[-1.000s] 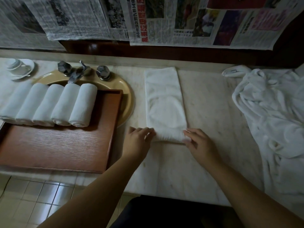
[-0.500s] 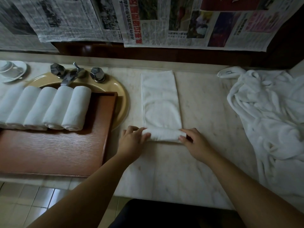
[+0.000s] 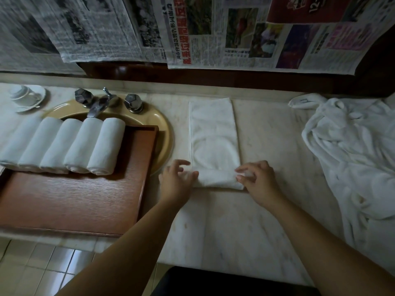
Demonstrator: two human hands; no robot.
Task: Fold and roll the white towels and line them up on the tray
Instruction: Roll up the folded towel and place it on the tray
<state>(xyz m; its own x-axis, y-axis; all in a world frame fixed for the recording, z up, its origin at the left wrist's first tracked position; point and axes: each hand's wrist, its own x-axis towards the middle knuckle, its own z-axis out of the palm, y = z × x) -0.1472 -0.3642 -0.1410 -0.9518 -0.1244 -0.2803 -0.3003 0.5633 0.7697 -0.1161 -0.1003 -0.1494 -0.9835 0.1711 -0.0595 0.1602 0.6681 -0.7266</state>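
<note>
A long folded white towel [image 3: 213, 139] lies on the marble counter, its near end turned into a small roll [image 3: 218, 179]. My left hand [image 3: 176, 182] is at the roll's left end, thumb against it and fingers spread and lifted. My right hand [image 3: 257, 180] pinches the roll's right end between thumb and curled fingers. To the left, a wooden tray [image 3: 74, 201] sits partly over the sink and carries several rolled white towels [image 3: 64, 146] side by side along its far edge.
A yellow sink [image 3: 164, 129] with a chrome tap [image 3: 98, 103] lies behind the tray. A cup and saucer [image 3: 25, 97] stand far left. A heap of white cloth [image 3: 352, 159] covers the counter's right side. Newspapers hang on the wall.
The roll at the towel's near end has grown and moved a little away from me. My left fingers have lifted off it and spread.
</note>
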